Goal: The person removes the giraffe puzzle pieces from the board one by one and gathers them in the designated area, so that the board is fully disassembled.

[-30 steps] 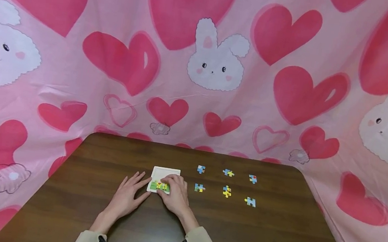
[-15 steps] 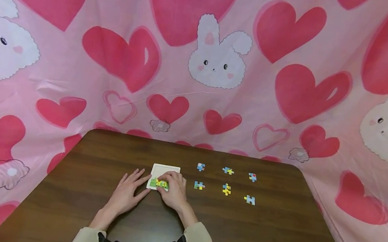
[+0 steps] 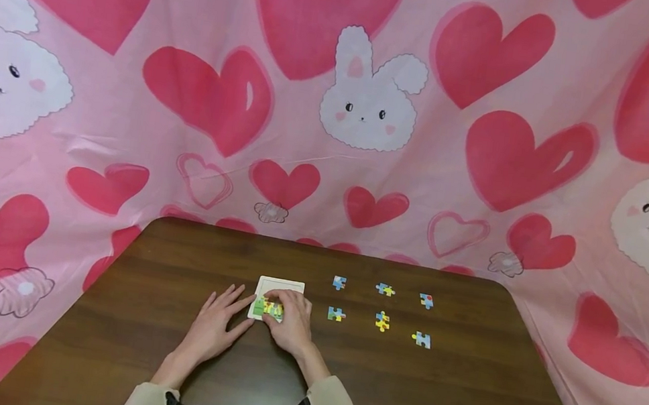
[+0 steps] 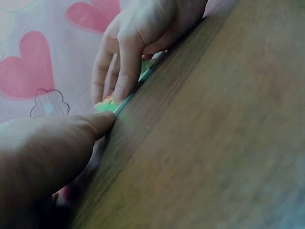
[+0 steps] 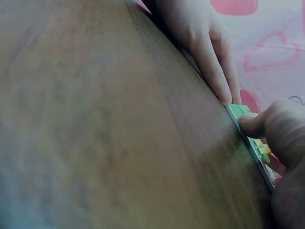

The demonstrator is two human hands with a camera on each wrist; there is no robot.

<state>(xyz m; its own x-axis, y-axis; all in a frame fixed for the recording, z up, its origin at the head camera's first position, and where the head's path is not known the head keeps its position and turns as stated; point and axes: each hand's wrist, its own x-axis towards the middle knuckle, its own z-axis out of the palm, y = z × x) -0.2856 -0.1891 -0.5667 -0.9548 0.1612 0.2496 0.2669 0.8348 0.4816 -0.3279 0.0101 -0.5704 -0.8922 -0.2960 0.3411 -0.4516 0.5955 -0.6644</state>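
A small white puzzle tray [image 3: 281, 281] lies on the wooden table, with green and yellow jigsaw pieces [image 3: 266, 308] along its near side. My left hand [image 3: 214, 325] rests flat on its left, fingers spread, index fingertip and thumb right at the tray's edge. Over the tray's right part, my right hand [image 3: 292, 328] pinches at a puzzle piece with thumb and bent fingers; the palm side is hidden from above. In the right wrist view, the thumb [image 5: 252, 125] presses along the near edge of the green pieces [image 5: 240, 110].
Loose jigsaw pieces lie right of the tray in two rows: among them a blue-and-white piece [image 3: 339, 283], a yellow piece [image 3: 383, 322] and a light blue piece [image 3: 422, 339]. Behind the table [image 3: 459, 395] hangs a pink cloth [image 3: 285, 130] with hearts and rabbits.
The head view shifts slightly. My right fingers move a little over the tray's near-side pieces; the left hand stays at the tray's left edge.
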